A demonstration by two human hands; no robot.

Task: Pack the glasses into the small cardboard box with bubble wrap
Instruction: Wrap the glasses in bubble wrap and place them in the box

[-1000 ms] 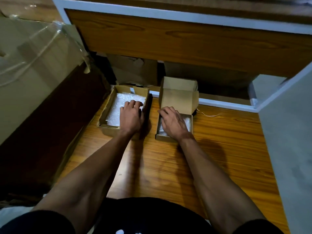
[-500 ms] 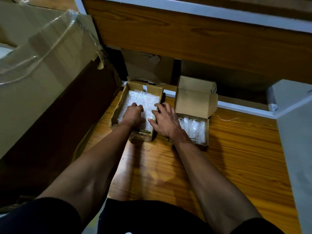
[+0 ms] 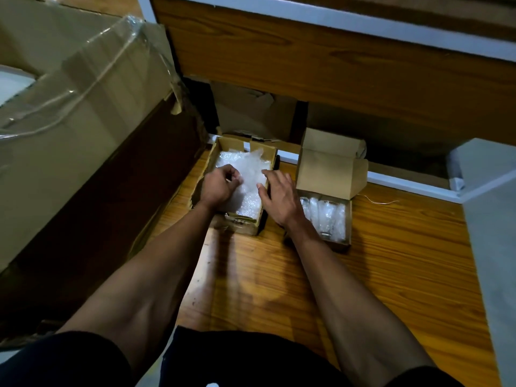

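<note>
Two small cardboard boxes stand side by side on the wooden floor. The left box holds a crumpled sheet of bubble wrap. My left hand pinches the wrap, which rises in a peak at the far side. My right hand rests on the right wall of that box, fingers apart, thumb touching the wrap. The right box has its lid standing open, and several clear glasses lie side by side in it, partly hidden by my right wrist.
A large cardboard box wrapped in clear plastic leans at the left. A wooden panel with a white edge runs across the back, with more cardboard under it. A grey wall bounds the right. A thin string lies on the floor.
My right hand left the right box, uncovering the glasses, and crossed to the left box. My left hand closed on the bubble wrap and lifted it. The view shifted left.
</note>
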